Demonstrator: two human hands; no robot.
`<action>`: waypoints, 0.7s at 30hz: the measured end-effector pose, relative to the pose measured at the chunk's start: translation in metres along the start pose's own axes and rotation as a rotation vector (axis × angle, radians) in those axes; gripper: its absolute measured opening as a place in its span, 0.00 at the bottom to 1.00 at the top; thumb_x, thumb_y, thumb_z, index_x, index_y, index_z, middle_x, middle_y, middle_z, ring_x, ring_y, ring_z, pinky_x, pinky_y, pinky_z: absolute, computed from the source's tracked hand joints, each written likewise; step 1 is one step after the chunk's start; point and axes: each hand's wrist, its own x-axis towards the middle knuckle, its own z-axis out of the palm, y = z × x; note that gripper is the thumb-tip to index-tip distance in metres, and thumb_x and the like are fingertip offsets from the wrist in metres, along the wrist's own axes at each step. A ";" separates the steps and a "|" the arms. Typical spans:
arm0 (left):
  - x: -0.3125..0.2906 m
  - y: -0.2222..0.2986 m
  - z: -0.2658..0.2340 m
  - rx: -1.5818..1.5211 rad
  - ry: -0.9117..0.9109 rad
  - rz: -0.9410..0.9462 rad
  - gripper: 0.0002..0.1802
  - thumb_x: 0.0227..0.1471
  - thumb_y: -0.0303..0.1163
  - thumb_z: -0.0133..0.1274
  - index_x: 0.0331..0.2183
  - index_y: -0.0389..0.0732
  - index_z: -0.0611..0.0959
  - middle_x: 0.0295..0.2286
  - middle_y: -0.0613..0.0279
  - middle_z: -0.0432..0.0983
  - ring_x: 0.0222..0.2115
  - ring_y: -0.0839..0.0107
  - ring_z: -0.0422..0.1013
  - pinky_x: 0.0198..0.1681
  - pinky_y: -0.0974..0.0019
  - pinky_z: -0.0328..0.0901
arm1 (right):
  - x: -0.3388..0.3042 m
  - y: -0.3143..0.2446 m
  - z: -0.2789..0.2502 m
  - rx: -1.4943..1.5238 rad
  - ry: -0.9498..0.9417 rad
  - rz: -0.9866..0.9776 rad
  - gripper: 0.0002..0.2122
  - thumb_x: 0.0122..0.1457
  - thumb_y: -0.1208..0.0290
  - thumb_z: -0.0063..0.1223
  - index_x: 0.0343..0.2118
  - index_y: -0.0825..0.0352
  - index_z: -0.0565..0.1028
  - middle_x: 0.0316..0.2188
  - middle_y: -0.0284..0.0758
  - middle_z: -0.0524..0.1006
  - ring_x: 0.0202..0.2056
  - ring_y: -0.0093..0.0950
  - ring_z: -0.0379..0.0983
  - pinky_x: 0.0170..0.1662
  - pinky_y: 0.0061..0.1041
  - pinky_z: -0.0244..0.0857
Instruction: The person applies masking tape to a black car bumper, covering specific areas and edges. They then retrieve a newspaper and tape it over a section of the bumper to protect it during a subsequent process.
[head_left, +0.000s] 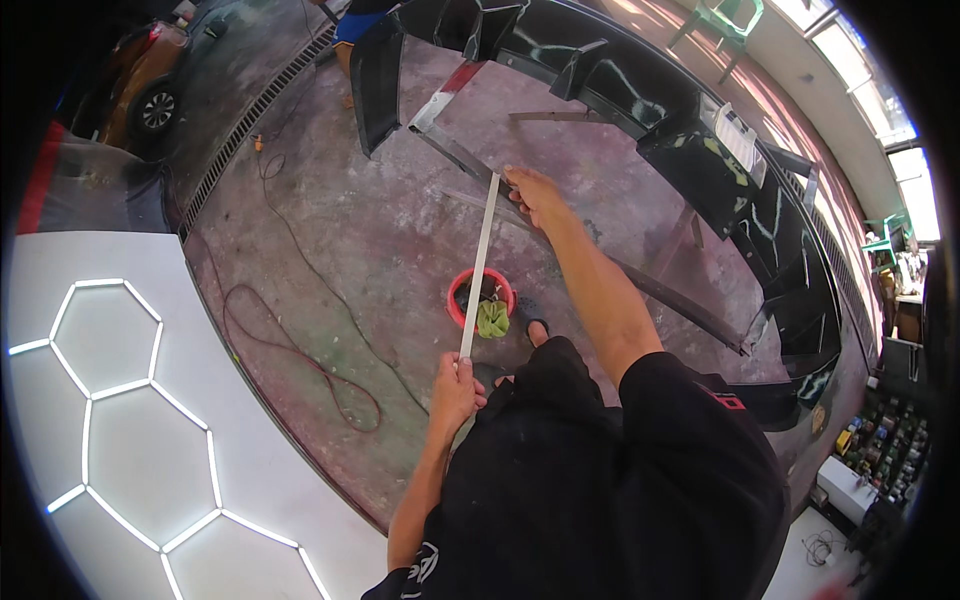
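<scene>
A long, straight, pale flat strip (482, 255) stretches between my two hands; I cannot tell what it is made of. Its near end is pinched in my left hand (458, 393), in front of my body. Farther off, my right hand (535, 197) has its fingers closed on the strip's far end, above a dark metal bar of a stand (655, 290). Below the strip, a red bucket (453, 300) with a green cloth (492, 319) hanging over its rim stands on the floor by my feet.
A large black car bumper (625, 95) with pale sanded patches curves around the far and right sides on the stand. To the left is a glossy white panel (130, 430) reflecting hexagonal lights. A cable (300, 350) loops across the floor. Another person's leg (345, 55) shows at the top.
</scene>
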 end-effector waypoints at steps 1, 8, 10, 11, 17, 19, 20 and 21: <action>0.000 0.000 0.000 -0.006 -0.013 0.009 0.19 0.76 0.46 0.42 0.53 0.39 0.71 0.23 0.60 0.78 0.16 0.73 0.76 0.19 0.69 0.69 | -0.004 0.003 -0.001 0.045 0.031 -0.035 0.11 0.62 0.62 0.70 0.44 0.61 0.87 0.31 0.25 0.78 0.29 0.20 0.68 0.30 0.26 0.59; -0.002 0.000 0.000 -0.021 -0.013 0.031 0.19 0.75 0.45 0.45 0.52 0.38 0.72 0.23 0.59 0.79 0.16 0.73 0.76 0.19 0.70 0.69 | -0.040 0.024 -0.005 -0.146 -0.066 -0.189 0.09 0.62 0.68 0.67 0.41 0.66 0.87 0.29 0.29 0.82 0.28 0.20 0.70 0.32 0.26 0.62; -0.004 0.001 0.000 -0.017 -0.007 0.045 0.19 0.75 0.45 0.46 0.51 0.38 0.73 0.23 0.60 0.79 0.16 0.73 0.75 0.19 0.70 0.68 | -0.046 0.024 -0.001 -0.114 -0.035 -0.204 0.08 0.60 0.69 0.67 0.38 0.68 0.88 0.28 0.31 0.82 0.29 0.20 0.72 0.34 0.27 0.66; -0.005 0.002 -0.001 -0.017 -0.003 0.053 0.19 0.75 0.45 0.47 0.51 0.38 0.73 0.23 0.60 0.79 0.16 0.74 0.75 0.19 0.70 0.68 | -0.048 0.023 0.001 -0.115 -0.029 -0.182 0.08 0.60 0.69 0.67 0.37 0.68 0.88 0.27 0.30 0.82 0.29 0.20 0.72 0.34 0.27 0.66; -0.011 0.010 -0.002 0.050 0.045 0.071 0.17 0.74 0.44 0.48 0.47 0.38 0.76 0.22 0.59 0.79 0.16 0.73 0.74 0.21 0.66 0.68 | -0.048 0.015 0.012 -0.100 -0.013 -0.131 0.09 0.58 0.69 0.68 0.32 0.71 0.86 0.24 0.30 0.80 0.26 0.21 0.70 0.30 0.28 0.62; -0.012 0.011 -0.003 0.066 0.055 0.077 0.17 0.73 0.44 0.47 0.46 0.38 0.77 0.22 0.59 0.79 0.17 0.73 0.75 0.22 0.65 0.69 | -0.042 0.014 0.015 -0.114 -0.008 -0.093 0.09 0.58 0.69 0.68 0.31 0.72 0.85 0.23 0.30 0.78 0.23 0.22 0.68 0.27 0.30 0.59; -0.012 0.012 -0.003 0.068 0.055 0.078 0.17 0.73 0.44 0.48 0.46 0.38 0.77 0.22 0.58 0.79 0.17 0.73 0.75 0.22 0.64 0.69 | -0.038 0.015 0.016 -0.077 -0.022 -0.067 0.09 0.58 0.69 0.68 0.30 0.71 0.85 0.22 0.31 0.78 0.21 0.22 0.66 0.25 0.31 0.56; -0.012 0.012 -0.004 0.059 0.055 0.080 0.17 0.73 0.44 0.48 0.45 0.38 0.77 0.22 0.58 0.79 0.17 0.72 0.75 0.22 0.64 0.69 | -0.034 0.016 0.017 -0.040 -0.032 -0.042 0.09 0.58 0.69 0.68 0.30 0.71 0.84 0.22 0.31 0.77 0.20 0.22 0.65 0.24 0.31 0.54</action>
